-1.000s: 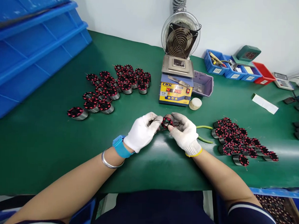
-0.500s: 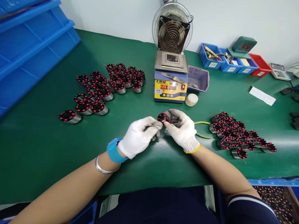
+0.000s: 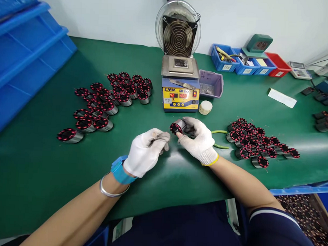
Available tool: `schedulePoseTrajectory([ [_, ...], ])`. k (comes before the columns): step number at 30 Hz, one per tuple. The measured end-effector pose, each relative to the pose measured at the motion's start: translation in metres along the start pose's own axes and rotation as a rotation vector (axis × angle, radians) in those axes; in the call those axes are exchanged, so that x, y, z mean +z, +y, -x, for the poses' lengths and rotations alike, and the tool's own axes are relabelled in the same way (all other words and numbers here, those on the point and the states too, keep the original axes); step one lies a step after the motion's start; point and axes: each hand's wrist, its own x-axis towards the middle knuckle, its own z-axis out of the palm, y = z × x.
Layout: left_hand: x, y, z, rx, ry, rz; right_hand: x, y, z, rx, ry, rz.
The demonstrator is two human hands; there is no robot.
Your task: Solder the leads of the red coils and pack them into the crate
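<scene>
My right hand (image 3: 197,140), in a white glove, grips a motor stator (image 3: 177,127), a short metal cylinder with red and black windings on its end. The wound end faces left. Just left of it, apart from the stator, is my gloved left hand (image 3: 148,151) with its fingers pinched together; anything between the fingertips is too small to make out. Green-handled pliers (image 3: 221,146) lie beside my right hand, their head hidden behind it. One group of stators (image 3: 102,123) stands to the left, another group (image 3: 244,142) to the right.
A solder pot (image 3: 180,96) with a knife-like blade on top stands ahead, a fan (image 3: 179,39) behind it. Beside it are a purple bin (image 3: 217,85) and a round white tin (image 3: 205,107). Small blue bins (image 3: 225,66) line the back; blue crates (image 3: 34,57) stack at left.
My left hand has drawn away from the stator, to the left. The stator has turned so that more of its metal side shows. The whole view has shifted slightly.
</scene>
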Motion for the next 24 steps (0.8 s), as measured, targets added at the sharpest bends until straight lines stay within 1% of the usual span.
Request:
schedulePoseTrajectory([
  [3,-0.004,-0.004,-0.005,0.039,0.164,0.103,-0.009,-0.003,-0.019,-0.053,0.059,0.026],
  [4,-0.004,-0.007,-0.008,0.031,0.18,0.121,-0.014,-0.006,-0.031,-0.09,0.077,0.066],
  [5,-0.004,-0.012,-0.011,0.009,0.162,0.119,-0.019,-0.009,-0.045,-0.135,0.085,0.123],
  [6,-0.004,-0.017,-0.014,-0.024,0.118,0.102,-0.024,-0.014,-0.063,-0.189,0.087,0.192],
  [8,-0.002,-0.026,-0.02,-0.094,0.006,0.051,-0.035,-0.027,-0.104,-0.31,0.077,0.365],
  [10,0.0,-0.034,-0.024,-0.125,-0.075,0.01,-0.043,-0.043,-0.148,-0.405,0.065,0.574],
  [13,-0.001,-0.041,-0.026,-0.115,-0.139,-0.02,-0.045,-0.066,-0.206,-0.449,0.044,0.88],
  [15,-0.003,-0.044,-0.026,-0.105,-0.173,-0.029,-0.04,-0.075,-0.232,-0.437,0.005,1.034],
  [17,-0.005,-0.046,-0.026,-0.089,-0.201,-0.04,-0.031,-0.078,-0.25,-0.424,-0.05,1.15],
  [19,-0.007,-0.047,-0.028,-0.064,-0.213,-0.06,-0.023,-0.076,-0.26,-0.424,-0.1,1.216],
  [24,-0.008,-0.046,-0.031,-0.026,-0.215,-0.073,-0.01,-0.066,-0.267,-0.435,-0.164,1.316],
])
